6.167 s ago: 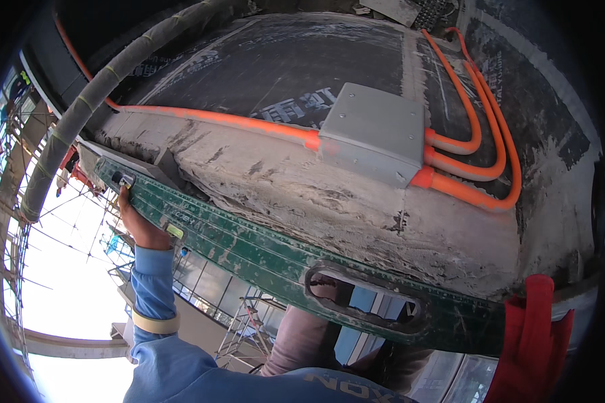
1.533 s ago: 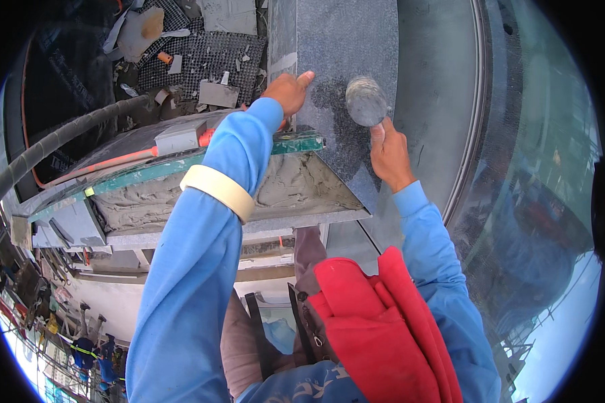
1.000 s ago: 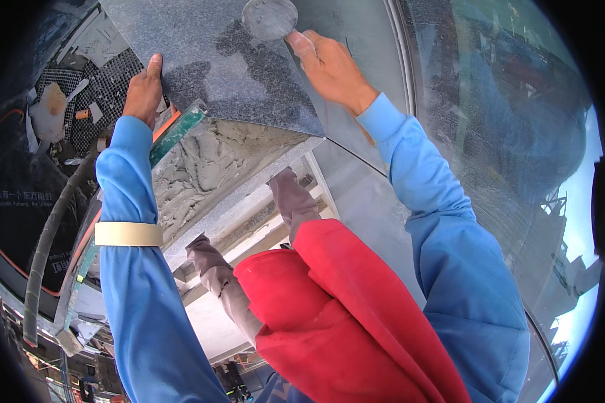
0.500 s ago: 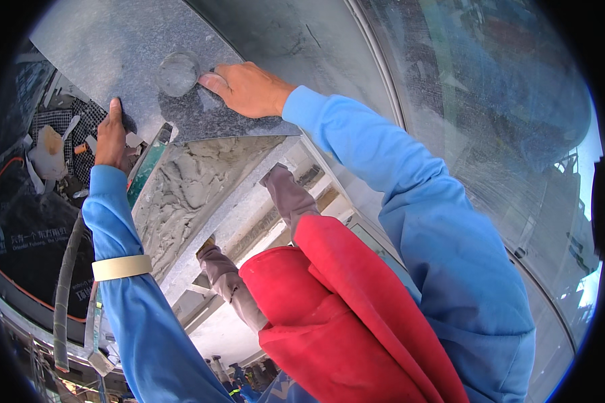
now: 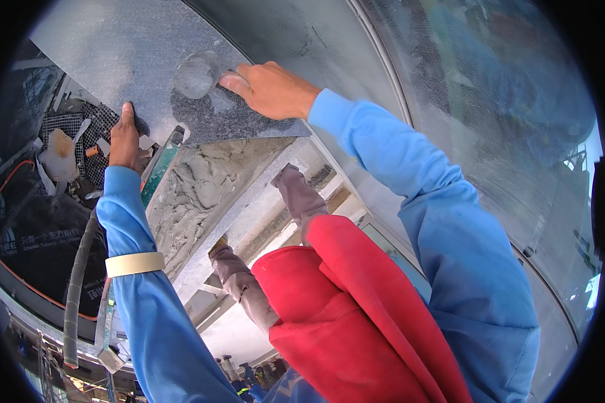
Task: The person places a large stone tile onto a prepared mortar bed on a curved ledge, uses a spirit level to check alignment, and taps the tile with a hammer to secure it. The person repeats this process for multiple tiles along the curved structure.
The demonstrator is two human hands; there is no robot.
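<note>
A wide grey stone slab (image 5: 121, 57) lies over a bed of wet grey mortar (image 5: 198, 185), part of which shows along its near edge. My left hand (image 5: 125, 140) holds the slab's left edge, thumb on top; its other fingers are mostly hidden. My right hand (image 5: 275, 91) is closed on the short visible handle of what looks like a rubber mallet (image 5: 196, 75), its round greyish head over the slab. A dark shadow falls on the slab below it. Beside my left hand, a long green-edged bar (image 5: 160, 171) runs along the mortar's left side.
Right of the slab rises a glass pane (image 5: 491, 121) in a metal frame (image 5: 386, 64). Rubble and scraps (image 5: 64, 151) lie at left, by black printed sheeting (image 5: 40, 235) and a grey hose-like tube (image 5: 77, 289). Red cloth (image 5: 343, 302) hangs before me, above my trousered legs.
My right hand and the mallet have shifted slightly right over the slab. The whole view has drifted a little too. My left hand keeps its place on the slab's edge.
</note>
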